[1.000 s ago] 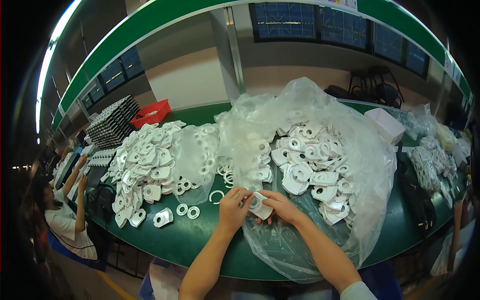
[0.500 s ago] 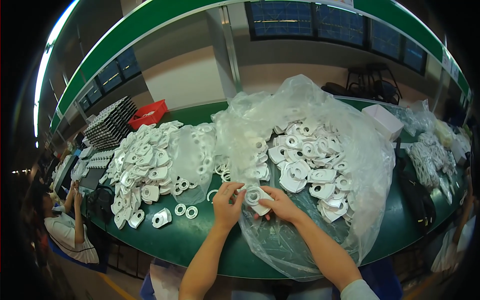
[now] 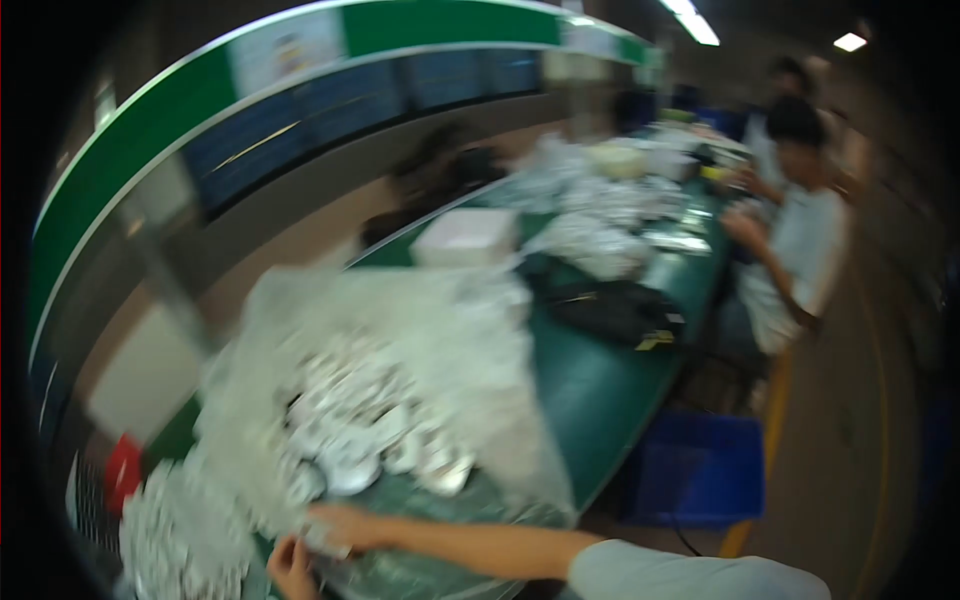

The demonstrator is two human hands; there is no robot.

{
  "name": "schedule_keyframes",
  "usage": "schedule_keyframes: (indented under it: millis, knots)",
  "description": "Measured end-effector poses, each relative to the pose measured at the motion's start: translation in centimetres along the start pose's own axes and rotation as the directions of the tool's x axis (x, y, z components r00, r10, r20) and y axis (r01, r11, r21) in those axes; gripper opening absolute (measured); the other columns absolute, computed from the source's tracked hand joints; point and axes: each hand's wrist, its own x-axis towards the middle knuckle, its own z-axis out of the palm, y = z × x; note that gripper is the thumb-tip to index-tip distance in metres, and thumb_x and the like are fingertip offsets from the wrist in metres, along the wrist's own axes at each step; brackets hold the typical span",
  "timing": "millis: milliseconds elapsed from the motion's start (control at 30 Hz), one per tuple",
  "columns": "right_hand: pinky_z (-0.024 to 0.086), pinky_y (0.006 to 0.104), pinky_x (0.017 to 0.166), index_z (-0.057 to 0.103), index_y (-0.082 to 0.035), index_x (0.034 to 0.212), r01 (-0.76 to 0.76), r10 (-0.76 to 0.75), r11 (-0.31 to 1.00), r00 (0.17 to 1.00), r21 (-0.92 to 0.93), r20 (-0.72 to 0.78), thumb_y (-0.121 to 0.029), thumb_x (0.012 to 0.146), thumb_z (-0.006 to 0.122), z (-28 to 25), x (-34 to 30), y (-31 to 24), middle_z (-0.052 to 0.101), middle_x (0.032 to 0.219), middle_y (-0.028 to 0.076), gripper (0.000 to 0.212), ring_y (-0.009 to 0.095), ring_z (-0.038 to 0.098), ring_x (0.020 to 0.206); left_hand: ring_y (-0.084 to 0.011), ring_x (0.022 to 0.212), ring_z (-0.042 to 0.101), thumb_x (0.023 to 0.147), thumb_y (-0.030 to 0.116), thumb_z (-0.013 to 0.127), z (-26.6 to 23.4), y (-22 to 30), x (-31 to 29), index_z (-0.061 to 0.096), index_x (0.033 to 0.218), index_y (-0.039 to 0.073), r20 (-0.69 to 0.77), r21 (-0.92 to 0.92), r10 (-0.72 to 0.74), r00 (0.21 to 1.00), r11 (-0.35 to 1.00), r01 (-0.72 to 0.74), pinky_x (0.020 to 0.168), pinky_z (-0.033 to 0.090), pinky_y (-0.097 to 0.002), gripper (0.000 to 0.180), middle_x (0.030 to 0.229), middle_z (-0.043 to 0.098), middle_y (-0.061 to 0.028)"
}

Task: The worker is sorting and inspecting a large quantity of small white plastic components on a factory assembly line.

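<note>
The picture is smeared by motion. At the lower left my right hand [image 3: 350, 526] is closed on a white plastic part [image 3: 330, 547], whose ring and hole are too blurred to make out here. My left hand [image 3: 290, 568] is beside it with fingers curled toward the part; what they pinch, if anything, is hidden. Just beyond the hands, a heap of white plastic parts [image 3: 350, 425] lies on a large clear plastic bag [image 3: 470, 335]. Another pile of white parts [image 3: 180, 540] is to the left of my hands.
The green table [image 3: 595, 385] runs away to the upper right. On it are a white box [image 3: 465, 238], a black bag [image 3: 615, 308] and plastic-wrapped goods [image 3: 590, 245]. A blue bin [image 3: 700, 468] stands by the right edge. Co-workers [image 3: 795, 225] are farther along; a red bin [image 3: 123, 475] is left.
The view has swung to the right, so my hands and the heaps now appear at the lower left. The blue bin and co-workers have come into view. The white part stays in my right hand.
</note>
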Motion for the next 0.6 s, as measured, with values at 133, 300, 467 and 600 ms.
schedule_keyframes:
  millis: [133, 300, 467, 600]
  knots:
    - [0.048, 0.0268, 0.042, 0.05, -0.003, 0.104, 0.013, 0.003, 0.935, 0.999, 0.353, -0.044, -0.015, 0.077, 0.057, 0.0, -0.9, -2.7, 0.059, 0.079, 0.009, 0.03, 0.014, 0.059, 0.054, -0.0144, 0.077, 0.058, 0.082, 0.008, 0.062, 2.3, 3.8, -0.9, 0.059, 0.101, -0.006, 0.027, 0.004, -0.087, 0.996, 0.996, 0.087, 0.065, 0.045, -0.0252, 0.024, 0.089, 0.062, -0.0084]
    - [0.048, 0.0279, 0.041, 0.054, -0.003, 0.098, 0.026, 0.007, 0.957, 0.993, 0.289, -0.114, -0.017, 0.077, 0.059, -0.4, -0.9, -1.9, 0.06, 0.079, 0.008, 0.026, 0.014, 0.058, 0.055, -0.0146, 0.075, 0.057, 0.085, 0.007, 0.06, 2.7, 3.9, -1.3, 0.057, 0.106, -0.007, 0.016, -0.023, -0.124, 0.992, 0.992, 0.125, 0.062, 0.044, -0.0252, 0.025, 0.089, 0.063, -0.0093]
    - [0.049, 0.0259, 0.055, 0.057, -0.002, 0.095, -0.073, 0.091, 0.937, 0.995, 0.342, -0.036, -0.017, 0.077, 0.06, -1.1, -1.9, -4.9, 0.062, 0.081, 0.007, 0.024, 0.012, 0.059, 0.064, -0.0131, 0.07, 0.055, 0.085, 0.008, 0.06, 1.8, 3.5, -1.0, 0.06, 0.1, -0.004, 0.034, -0.035, -0.157, 0.987, 0.987, 0.158, 0.059, 0.042, -0.0235, 0.019, 0.084, 0.061, -0.0059]
    - [0.05, 0.0263, 0.055, 0.058, -0.002, 0.093, 0.142, -0.11, 0.955, 0.985, 0.262, -0.133, -0.016, 0.077, 0.06, 0.0, -0.4, -2.0, 0.063, 0.08, 0.007, 0.022, 0.012, 0.059, 0.063, -0.013, 0.07, 0.054, 0.085, 0.008, 0.06, 2.3, 3.6, -1.1, 0.06, 0.099, -0.003, 0.008, -0.106, -0.116, 0.993, 0.988, 0.116, 0.059, 0.042, -0.0239, 0.017, 0.082, 0.061, -0.0058]
